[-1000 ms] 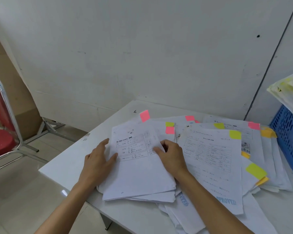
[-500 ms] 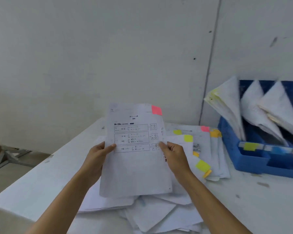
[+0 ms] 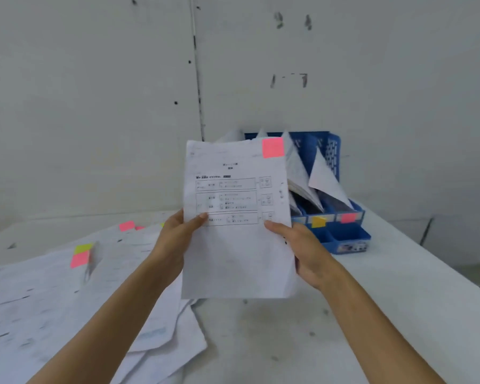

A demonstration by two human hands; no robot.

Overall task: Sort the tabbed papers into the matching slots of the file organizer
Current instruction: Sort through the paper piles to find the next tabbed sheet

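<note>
Head view: pink-tabbed paper (image 3: 233, 253) held upright at centre.
The left hand (image 3: 175, 239) pinches its 9 o'clock edge and the right hand (image 3: 302, 250) its 3 o'clock edge; the blue file organizer (image 3: 341, 239) stands behind at 2 o'clock, the loose pile (image 3: 39, 300) at 8 o'clock.

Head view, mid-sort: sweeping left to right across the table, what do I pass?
loose paper pile → left hand → held sheet with pink tab → right hand → blue file organizer
</note>
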